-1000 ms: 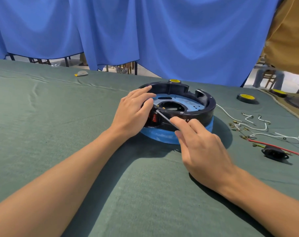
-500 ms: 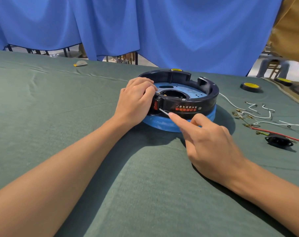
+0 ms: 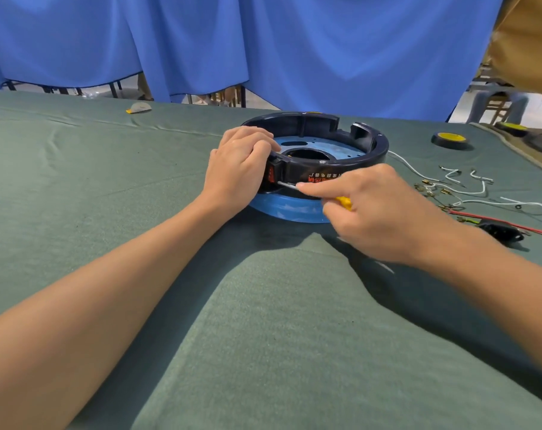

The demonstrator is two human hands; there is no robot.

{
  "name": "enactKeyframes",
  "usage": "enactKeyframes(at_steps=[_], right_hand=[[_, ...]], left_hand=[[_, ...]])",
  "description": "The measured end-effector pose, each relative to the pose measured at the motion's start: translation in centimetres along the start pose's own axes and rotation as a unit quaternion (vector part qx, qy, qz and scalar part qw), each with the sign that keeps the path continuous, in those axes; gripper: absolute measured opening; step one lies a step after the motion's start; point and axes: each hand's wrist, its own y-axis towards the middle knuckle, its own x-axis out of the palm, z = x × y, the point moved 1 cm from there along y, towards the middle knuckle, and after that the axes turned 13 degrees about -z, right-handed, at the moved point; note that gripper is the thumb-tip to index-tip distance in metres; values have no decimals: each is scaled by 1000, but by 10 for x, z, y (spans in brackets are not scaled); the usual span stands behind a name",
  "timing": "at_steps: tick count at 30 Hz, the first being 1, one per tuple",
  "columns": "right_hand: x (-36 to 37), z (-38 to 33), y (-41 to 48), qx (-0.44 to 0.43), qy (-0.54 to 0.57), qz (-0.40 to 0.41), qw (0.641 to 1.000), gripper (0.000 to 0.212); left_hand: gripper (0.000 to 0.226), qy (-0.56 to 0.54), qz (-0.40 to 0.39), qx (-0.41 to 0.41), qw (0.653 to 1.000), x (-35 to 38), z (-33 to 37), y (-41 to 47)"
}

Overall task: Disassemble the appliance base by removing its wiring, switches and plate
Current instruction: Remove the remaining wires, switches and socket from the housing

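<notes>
Your left hand [image 3: 235, 178] grips the base [image 3: 341, 164]; your right hand [image 3: 378, 212] holds the screwdriver [image 3: 289, 185]. Push too hard and its tip may slip off the switch [image 3: 271, 174] and poke your left fingers [image 3: 262, 147].

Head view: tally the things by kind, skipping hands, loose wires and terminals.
appliance base: 1
screwdriver: 1
black socket: 1
yellow-topped discs: 2, plus a yellow patch behind the base that may be a third
grey-yellow scrap: 1
Total: 6, perhaps 7
</notes>
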Motion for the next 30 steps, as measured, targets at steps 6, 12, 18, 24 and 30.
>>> enactKeyframes(at_steps=[6, 12, 18, 24, 30], right_hand=[[-8, 19, 5, 6, 107, -61, 992, 39], [1, 4, -12, -6, -23, 17, 1000, 18], [-17, -30, -9, 33, -183, -20, 982, 27], [-29, -43, 6, 41, -185, -20, 982, 18], [-17, -12, 10, 34, -34, -11, 999, 17]], left_hand=[[42, -7, -3, -10, 1000, 0, -1, -1], [43, 4, -1, -8, 1000, -2, -1, -2], [40, 1, -2, -5, 1000, -3, 1, 0], [37, -1, -1, 1, 1000, -2, 0, -1], [37, -2, -8, 1, 1000, -7, 0, -1]])
